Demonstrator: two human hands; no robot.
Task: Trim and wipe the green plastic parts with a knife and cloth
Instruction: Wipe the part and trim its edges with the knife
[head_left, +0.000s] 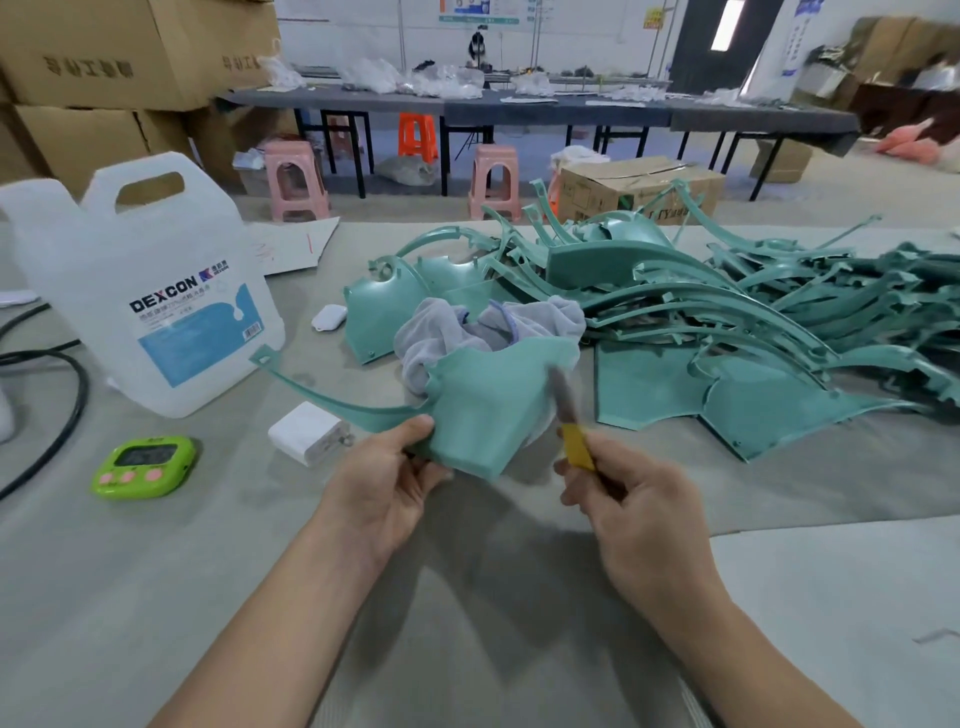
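My left hand (387, 480) grips the lower left corner of a green plastic part (488, 410), a curved panel with a long thin arm reaching left. My right hand (631, 509) holds a knife (571, 423) with a yellow handle; its grey blade is blurred and lies against the panel's right side. A grey cloth (467, 332) lies crumpled just behind the held part. A big heap of green plastic parts (727, 312) covers the table to the right and behind.
A white DEXCON jug (150, 291) stands at the left. Near it lie a green timer (148, 465), a white charger block (309, 431), a white earbud case (329, 317) and black cables (62, 415). Cardboard boxes, stools and long tables stand behind.
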